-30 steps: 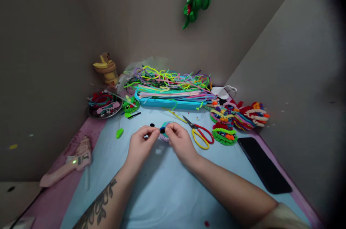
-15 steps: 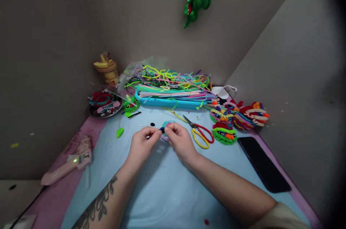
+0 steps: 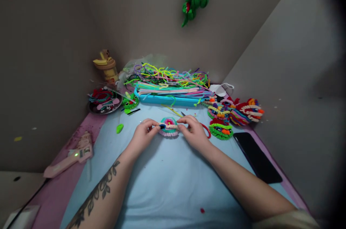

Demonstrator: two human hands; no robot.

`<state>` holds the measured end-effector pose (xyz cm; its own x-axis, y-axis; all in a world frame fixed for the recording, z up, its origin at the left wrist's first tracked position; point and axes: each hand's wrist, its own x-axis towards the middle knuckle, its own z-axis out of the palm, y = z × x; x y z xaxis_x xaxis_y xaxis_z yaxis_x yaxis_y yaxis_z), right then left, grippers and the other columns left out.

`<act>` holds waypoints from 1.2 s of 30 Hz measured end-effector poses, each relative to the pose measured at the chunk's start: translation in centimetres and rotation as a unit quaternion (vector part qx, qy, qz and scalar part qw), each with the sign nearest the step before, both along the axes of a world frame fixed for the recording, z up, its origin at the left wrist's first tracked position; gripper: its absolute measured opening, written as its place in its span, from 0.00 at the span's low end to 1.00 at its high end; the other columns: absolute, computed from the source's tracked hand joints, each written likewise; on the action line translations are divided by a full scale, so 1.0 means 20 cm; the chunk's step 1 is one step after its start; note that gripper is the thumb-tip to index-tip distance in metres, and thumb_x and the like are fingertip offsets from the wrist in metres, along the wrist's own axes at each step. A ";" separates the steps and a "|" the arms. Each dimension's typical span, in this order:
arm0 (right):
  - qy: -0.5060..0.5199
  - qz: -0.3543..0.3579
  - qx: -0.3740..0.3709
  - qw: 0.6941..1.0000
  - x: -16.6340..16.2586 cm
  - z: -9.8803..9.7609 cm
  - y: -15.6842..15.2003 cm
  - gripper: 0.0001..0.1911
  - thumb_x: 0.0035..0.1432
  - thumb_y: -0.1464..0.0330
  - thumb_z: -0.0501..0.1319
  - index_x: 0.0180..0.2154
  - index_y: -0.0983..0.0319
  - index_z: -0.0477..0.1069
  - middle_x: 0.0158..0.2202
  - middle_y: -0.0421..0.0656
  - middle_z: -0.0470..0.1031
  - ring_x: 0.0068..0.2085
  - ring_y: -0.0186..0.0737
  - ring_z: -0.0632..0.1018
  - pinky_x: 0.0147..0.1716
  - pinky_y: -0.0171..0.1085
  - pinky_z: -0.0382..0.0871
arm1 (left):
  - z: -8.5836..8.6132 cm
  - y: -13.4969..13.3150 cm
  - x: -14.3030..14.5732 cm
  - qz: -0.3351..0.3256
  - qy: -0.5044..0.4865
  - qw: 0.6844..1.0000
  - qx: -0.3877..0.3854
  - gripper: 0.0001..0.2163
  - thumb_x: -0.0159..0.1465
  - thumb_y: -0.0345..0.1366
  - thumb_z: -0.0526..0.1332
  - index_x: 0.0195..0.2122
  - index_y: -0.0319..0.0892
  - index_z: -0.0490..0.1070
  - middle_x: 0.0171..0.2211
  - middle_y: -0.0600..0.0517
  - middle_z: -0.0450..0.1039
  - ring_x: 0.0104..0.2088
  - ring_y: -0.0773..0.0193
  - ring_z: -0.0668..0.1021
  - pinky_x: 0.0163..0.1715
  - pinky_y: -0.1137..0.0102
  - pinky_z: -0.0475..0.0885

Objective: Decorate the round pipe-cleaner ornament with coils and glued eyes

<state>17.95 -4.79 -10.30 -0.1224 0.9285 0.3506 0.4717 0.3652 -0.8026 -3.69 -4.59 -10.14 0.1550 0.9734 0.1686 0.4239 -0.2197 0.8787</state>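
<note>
A round pipe-cleaner piece (image 3: 169, 134) with teal, pink and lilac rings lies mid-table between my hands. My left hand (image 3: 143, 135) is closed, pinching a small dark blue and black piece (image 3: 162, 126) at its left side. Across the round piece runs a pale twisted pipe-cleaner strip (image 3: 171, 126); whether it is attached there I cannot tell. My right hand (image 3: 194, 131) closes thumb and fingers on the strip's right end. Scissors with a red handle (image 3: 207, 131) are mostly hidden behind my right hand.
A blue tray (image 3: 173, 100) heaped with pipe cleaners stands at the back. At left are a metal dish (image 3: 112, 110) and a pink glue gun (image 3: 71, 158). Finished colourful pieces (image 3: 221, 129) and a black phone (image 3: 256, 157) lie at right.
My right hand has moved right, away from my left, and now covers much of the scissors. The pale strip and more of the round piece have come into view between my hands.
</note>
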 end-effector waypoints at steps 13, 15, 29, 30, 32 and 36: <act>-0.169 0.069 0.156 0.971 -0.02 -0.11 -0.04 0.16 0.59 0.72 0.57 0.48 0.57 0.71 0.52 0.49 0.65 0.56 0.50 0.65 0.55 0.54 0.63 | -0.07 0.06 0.00 -0.068 0.146 0.987 -0.001 0.09 0.62 0.35 0.55 0.30 0.40 0.73 0.30 0.51 0.68 0.32 0.62 0.72 0.35 0.69 0.64; -0.200 0.080 0.173 0.961 -0.02 -0.11 -0.05 0.16 0.59 0.72 0.58 0.49 0.57 0.72 0.55 0.49 0.63 0.59 0.52 0.62 0.57 0.55 0.60 | -0.08 0.06 0.00 -0.068 0.161 0.985 0.001 0.09 0.63 0.35 0.55 0.30 0.41 0.73 0.30 0.51 0.68 0.32 0.62 0.72 0.34 0.69 0.64; -0.251 0.109 0.163 0.948 -0.05 -0.15 -0.04 0.17 0.58 0.72 0.59 0.50 0.58 0.71 0.60 0.51 0.59 0.60 0.54 0.61 0.55 0.57 0.63 | -0.10 0.03 0.05 0.012 0.205 0.978 0.033 0.07 0.62 0.34 0.59 0.31 0.41 0.76 0.30 0.51 0.70 0.31 0.63 0.73 0.33 0.70 0.66; -0.250 0.107 0.161 0.949 -0.05 -0.15 -0.04 0.17 0.58 0.72 0.59 0.50 0.58 0.71 0.60 0.51 0.59 0.60 0.54 0.61 0.55 0.57 0.62 | -0.10 0.03 0.05 0.018 0.201 0.979 0.040 0.07 0.62 0.33 0.59 0.33 0.41 0.76 0.31 0.51 0.70 0.32 0.62 0.74 0.34 0.70 0.66; -0.238 0.106 0.160 0.952 -0.05 -0.15 -0.04 0.18 0.57 0.72 0.59 0.50 0.57 0.72 0.59 0.51 0.60 0.59 0.54 0.62 0.55 0.57 0.62 | -0.10 0.03 0.04 0.022 0.183 0.981 0.052 0.06 0.62 0.32 0.59 0.35 0.41 0.76 0.32 0.50 0.71 0.34 0.62 0.74 0.35 0.70 0.66; -0.176 0.074 0.151 0.970 -0.02 -0.14 -0.04 0.17 0.59 0.72 0.57 0.50 0.57 0.71 0.58 0.51 0.61 0.59 0.51 0.65 0.55 0.54 0.64 | -0.09 0.03 0.01 0.026 0.144 0.987 0.063 0.07 0.62 0.29 0.59 0.36 0.41 0.76 0.31 0.51 0.74 0.33 0.63 0.75 0.35 0.71 0.67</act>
<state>17.51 -5.64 -13.15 -0.4088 0.7533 0.5152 0.6215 0.6432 -0.4473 -3.42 -4.05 -11.98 0.1642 0.9553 0.2460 0.6664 -0.2913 0.6863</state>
